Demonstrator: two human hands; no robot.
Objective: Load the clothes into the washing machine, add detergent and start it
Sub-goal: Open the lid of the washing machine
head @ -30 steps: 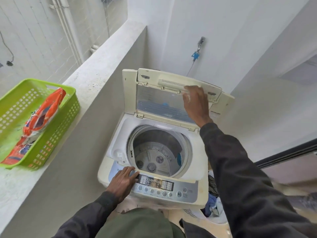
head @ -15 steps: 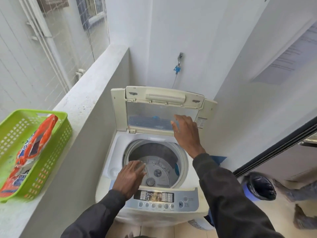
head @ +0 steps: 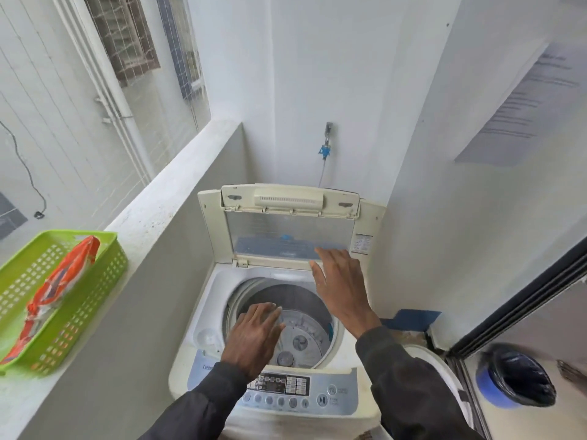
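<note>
A white top-loading washing machine [head: 203,315] stands in a corner with its folding lid [head: 286,223] raised against the wall. Only bare metal shows in its drum [head: 301,338]. My left hand [head: 254,338] hovers open over the drum's near rim, fingers straight. My right hand [head: 340,287] hangs open above the drum's right side, just below the lid, touching nothing. An orange detergent pouch [head: 60,287] lies in a green plastic basket [head: 104,274] on the ledge at the left. The control panel [head: 286,392] runs along the machine's front edge.
A concrete ledge [head: 165,204] borders the machine on the left. A tap with a blue fitting [head: 325,144] sits on the wall behind. At the lower right are a white laundry basket's rim [head: 441,366], a blue bin with a black liner [head: 517,382] and a sliding door frame [head: 521,303].
My right hand has let go of the lid's top edge and dropped to the drum's right side. My left hand left the control panel and moved over the drum. The lid stays up.
</note>
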